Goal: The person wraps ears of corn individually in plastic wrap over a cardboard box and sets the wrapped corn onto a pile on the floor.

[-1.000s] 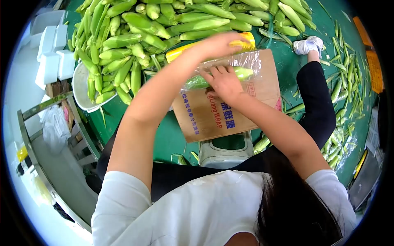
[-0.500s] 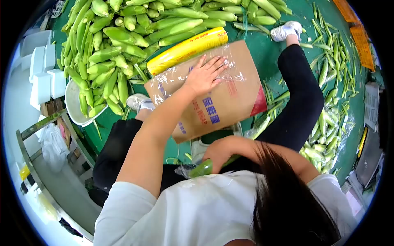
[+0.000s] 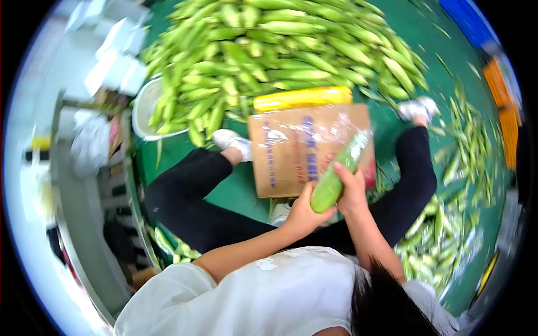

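An ear of corn in its green husk, with shiny plastic film about its upper end, is held tilted between my two hands. My left hand closes around its lower end from the left. My right hand grips its right side, the thumb lying across the husk. Just beyond and partly behind the corn lies a cardboard box with clear film over its top. A yellow roll of plastic wrap rests along the box's far edge.
A large heap of husked-on corn covers the floor ahead. A white tub stands at its left. Film-wrapped ears lie at the right, with loose husk leaves beyond. A metal frame runs along the left.
My left hand has left the top of the box and now grips the corn. My right hand has raised the corn from my lap toward the box. The view has shifted.
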